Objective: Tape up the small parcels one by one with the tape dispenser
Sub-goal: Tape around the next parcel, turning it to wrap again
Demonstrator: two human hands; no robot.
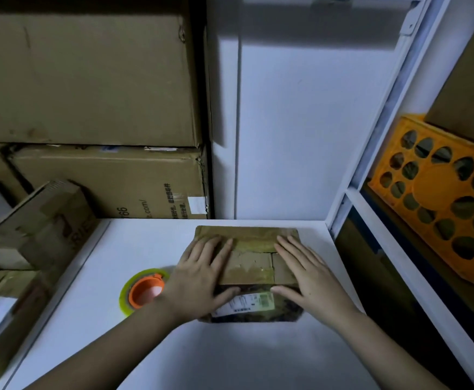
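Note:
A small brown cardboard parcel lies on the white table, near its far edge. Clear tape runs across its top, and a printed label shows on its near side. My left hand lies flat on the parcel's left part with fingers straight. My right hand lies flat on its right part the same way. The tape dispenser, an orange core inside a roll of yellowish clear tape, sits on the table just left of my left wrist, with neither hand on it.
Large cardboard boxes are stacked at the back left, with smaller parcels piled along the left edge. A white wall stands behind. On the right, a shelf frame holds an orange perforated crate.

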